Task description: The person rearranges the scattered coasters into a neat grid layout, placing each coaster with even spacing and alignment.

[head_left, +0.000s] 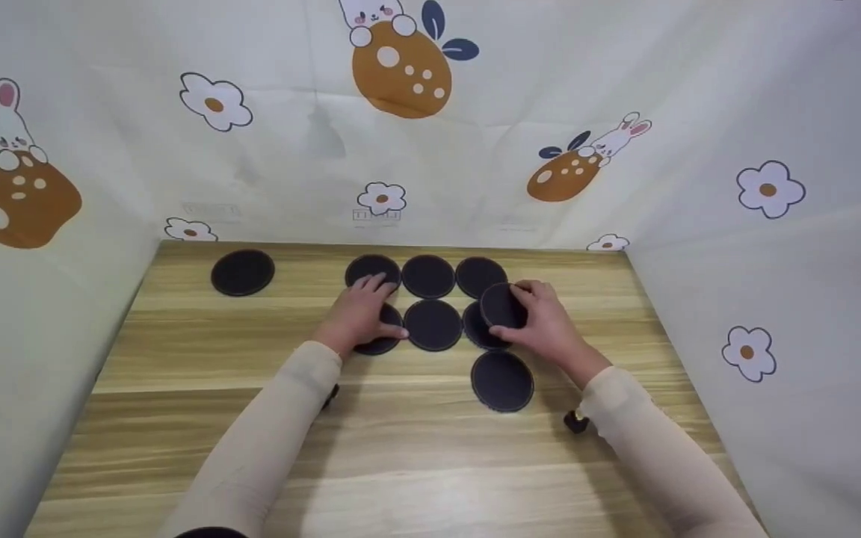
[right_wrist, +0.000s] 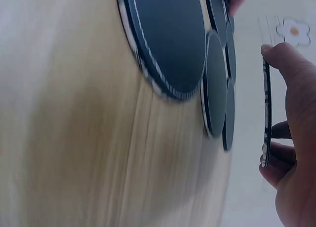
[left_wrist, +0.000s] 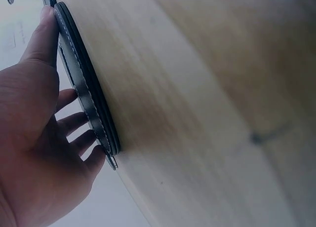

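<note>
My right hand (head_left: 546, 321) pinches a round black coaster (head_left: 504, 305) by its edge, thumb on the near side and fingers on the far side. That coaster (right_wrist: 267, 113) is raised above the others, seen edge-on in the right wrist view. It partly covers the right coaster (head_left: 477, 326) of the front row. My left hand (head_left: 359, 310) rests over the left pair of coasters. Its fingers touch the back-left coaster (head_left: 368, 265), and its thumb lies at the right edge of the front-left coaster (head_left: 377, 346). Pale stitching rims the coasters.
Two rows of coasters lie close together, including the back-middle coaster (head_left: 428, 276) and front-middle coaster (head_left: 433, 326). One single coaster (head_left: 502, 381) lies nearer me at the right, another coaster (head_left: 243, 272) far left. Printed cloth walls (head_left: 281, 172) enclose the wooden table (head_left: 400, 463).
</note>
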Demonstrator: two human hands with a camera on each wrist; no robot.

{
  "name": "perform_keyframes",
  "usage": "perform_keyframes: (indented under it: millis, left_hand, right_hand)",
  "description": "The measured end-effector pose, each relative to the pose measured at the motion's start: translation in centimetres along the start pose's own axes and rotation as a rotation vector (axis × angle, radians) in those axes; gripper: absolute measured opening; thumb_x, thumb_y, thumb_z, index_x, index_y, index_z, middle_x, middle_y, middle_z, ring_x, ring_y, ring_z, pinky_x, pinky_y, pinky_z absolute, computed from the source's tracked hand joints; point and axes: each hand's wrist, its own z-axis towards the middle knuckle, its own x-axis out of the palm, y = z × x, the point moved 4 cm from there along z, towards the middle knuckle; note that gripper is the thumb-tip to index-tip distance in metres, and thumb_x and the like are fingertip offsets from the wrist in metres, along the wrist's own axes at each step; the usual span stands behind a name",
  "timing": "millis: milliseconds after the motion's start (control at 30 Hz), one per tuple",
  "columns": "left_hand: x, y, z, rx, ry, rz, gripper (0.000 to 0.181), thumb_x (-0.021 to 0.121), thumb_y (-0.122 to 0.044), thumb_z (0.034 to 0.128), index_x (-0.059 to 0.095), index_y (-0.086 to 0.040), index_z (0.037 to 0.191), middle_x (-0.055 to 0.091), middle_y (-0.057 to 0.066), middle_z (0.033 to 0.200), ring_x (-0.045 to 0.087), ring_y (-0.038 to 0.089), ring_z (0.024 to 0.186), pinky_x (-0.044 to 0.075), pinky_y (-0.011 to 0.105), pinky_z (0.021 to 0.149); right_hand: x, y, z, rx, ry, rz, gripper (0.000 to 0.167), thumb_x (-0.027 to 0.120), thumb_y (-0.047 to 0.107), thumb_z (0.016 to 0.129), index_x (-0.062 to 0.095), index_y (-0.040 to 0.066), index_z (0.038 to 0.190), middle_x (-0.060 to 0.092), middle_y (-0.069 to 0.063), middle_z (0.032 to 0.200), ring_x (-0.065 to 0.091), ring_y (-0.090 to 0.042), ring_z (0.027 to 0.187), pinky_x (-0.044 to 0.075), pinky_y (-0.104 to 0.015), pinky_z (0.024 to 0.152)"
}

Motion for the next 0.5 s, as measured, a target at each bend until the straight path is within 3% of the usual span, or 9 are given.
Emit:
perform_keyframes:
  millis: [500]
  left_hand:
    - [0.0,0.0,0.0,0.0,-0.004,0.009,0.104,0.087,-0.066,0.0873,0.051,-0.005,0.164,0.038,0.024,0.174,0.036,0.049,0.159,0.037,0.065,0.126]
  right_hand:
    - [2.4,4.5,-1.5,-0.094,0.068,-0.005,0.099,0.095,0.051,0.083,0.058,-0.006,0.156,0.053,-0.022,0.157,0.05,-0.039,0.142,0.046,-0.053,0.121]
